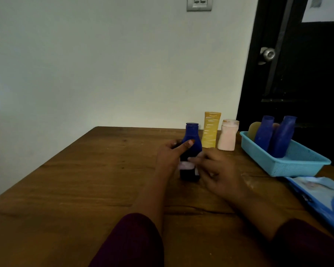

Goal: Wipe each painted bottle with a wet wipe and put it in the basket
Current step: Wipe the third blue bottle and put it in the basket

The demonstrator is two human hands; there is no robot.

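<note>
Stretching open to the left, the table (pixel 66 189) ends at the wall (pixel 104 64). The basket (pixel 297 166) on its right edge holds two bottles (pixel 263 135), with the pack (pixel 320 191) beside it. A yellow bottle (pixel 210 132) and a pink bottle (pixel 228 136) stand behind. The left hand (pixel 170 155) grips the upright blue bottle (pixel 192 135), fingers curled round it. The right hand (pixel 218 170) pinches a wipe (pixel 187 165) against it.

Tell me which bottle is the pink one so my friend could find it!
Start at the light blue basket on the right side of the wooden table. Just left of it, near the wall, stands the pink bottle. It is squat and pale, unlike the taller yellow bottle beside it.
</note>
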